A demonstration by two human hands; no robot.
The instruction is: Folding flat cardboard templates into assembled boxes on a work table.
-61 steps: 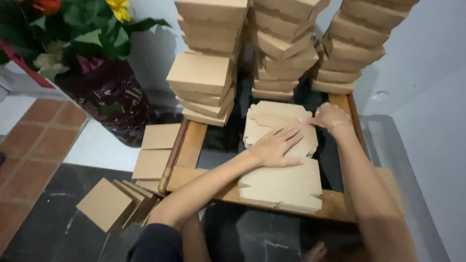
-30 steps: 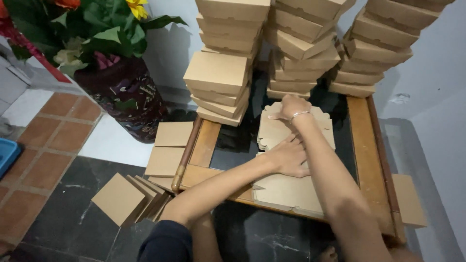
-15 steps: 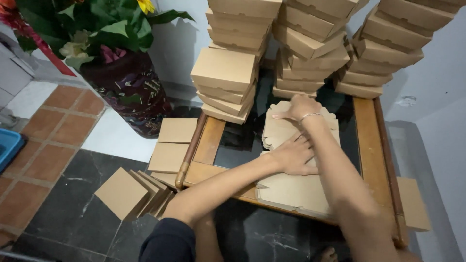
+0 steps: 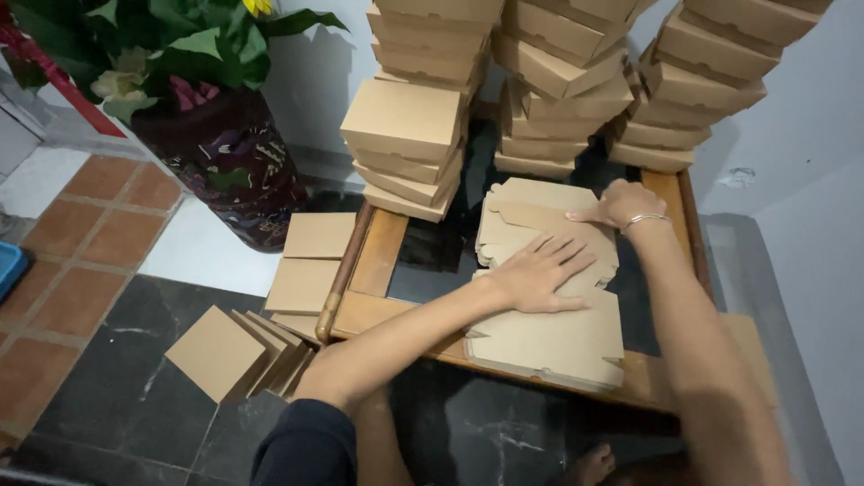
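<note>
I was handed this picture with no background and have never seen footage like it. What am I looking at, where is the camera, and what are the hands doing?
There is no machine here: a person wears a camera on the head, so you look down along their two bare arms. The left hand lies flat, fingers spread, on a pile of flat unfolded cardboard box blanks. The right hand, with a thin bracelet at the wrist, rests on the far edge of the same blanks. They lie on a low wooden-framed table with a dark top. Behind stand stacks of folded boxes. More flat cardboard pieces lie on the floor, beside a flower pot.
</note>
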